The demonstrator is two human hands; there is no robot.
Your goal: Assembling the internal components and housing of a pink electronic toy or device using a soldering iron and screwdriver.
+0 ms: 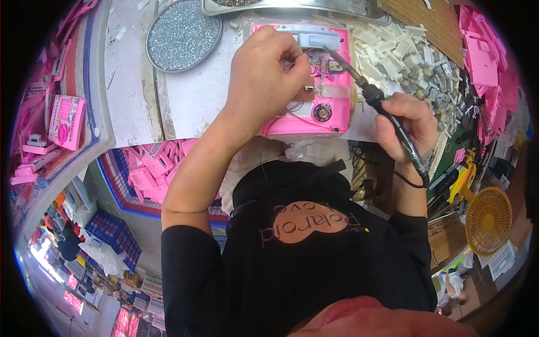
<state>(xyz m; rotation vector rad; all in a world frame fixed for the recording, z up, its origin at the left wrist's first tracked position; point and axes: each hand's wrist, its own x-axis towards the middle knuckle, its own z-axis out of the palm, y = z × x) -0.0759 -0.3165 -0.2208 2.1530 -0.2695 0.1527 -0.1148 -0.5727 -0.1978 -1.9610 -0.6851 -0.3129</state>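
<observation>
Pink housing (339, 115), one: on the surface (196, 104), far middle, a round black speaker (323, 113) at its near right.
Left hand (263, 73): fingers narrow, seemingly pinching a thin red wire (308, 51) (exact contact partly hidden).
Right hand (416, 119): fingers wrapped round a soldering iron (373, 95), tip beside the pale grey part (324, 41); touching or apart, cannot tell.
Handling note: best to steady the wire, heat briefly, and keep the tip clear of plastic and left fingers.
</observation>
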